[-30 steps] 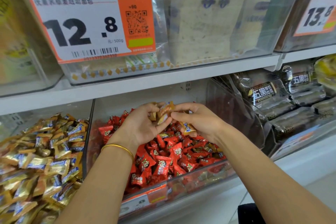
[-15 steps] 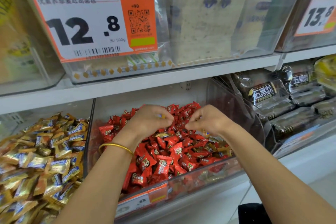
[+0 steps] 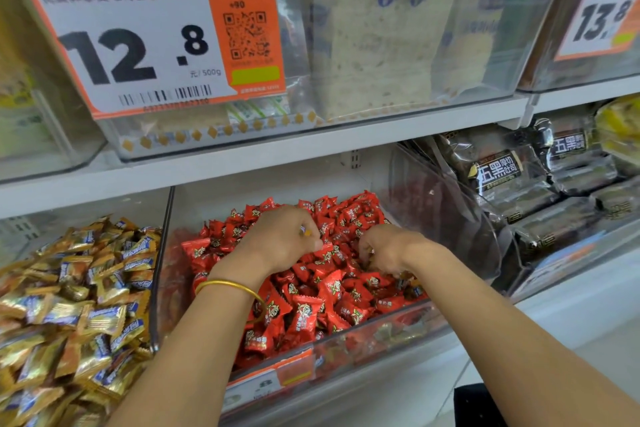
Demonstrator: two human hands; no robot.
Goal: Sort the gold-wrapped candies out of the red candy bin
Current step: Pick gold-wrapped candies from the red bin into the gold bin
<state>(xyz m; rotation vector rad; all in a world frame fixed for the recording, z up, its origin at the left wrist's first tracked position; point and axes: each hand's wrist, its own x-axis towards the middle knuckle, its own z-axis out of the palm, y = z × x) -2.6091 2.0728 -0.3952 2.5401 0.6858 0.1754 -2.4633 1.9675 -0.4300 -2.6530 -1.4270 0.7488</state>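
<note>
The clear red candy bin (image 3: 346, 354) on the lower shelf is heaped with red-wrapped candies (image 3: 329, 291). My left hand (image 3: 280, 243), with a gold bangle on its wrist, hovers over the heap with its fingers curled round gold-wrapped candies (image 3: 306, 231); only a sliver of wrapper peeks out. My right hand (image 3: 388, 251) is just to its right, fingers curled down with the tips buried among the red candies, so what they pinch is hidden. A few gold wrappers (image 3: 410, 282) lie in the heap by my right wrist.
To the left stands a bin of gold-wrapped candies (image 3: 69, 308), split off by a clear divider (image 3: 159, 270). Dark packaged cakes (image 3: 512, 180) fill the bin on the right. The upper shelf (image 3: 311, 152) with its 12.8 price tag (image 3: 138, 38) hangs close above.
The hands were together, passing gold candies into my left hand. They have parted and dropped, and my right hand has dug into the red heap.
</note>
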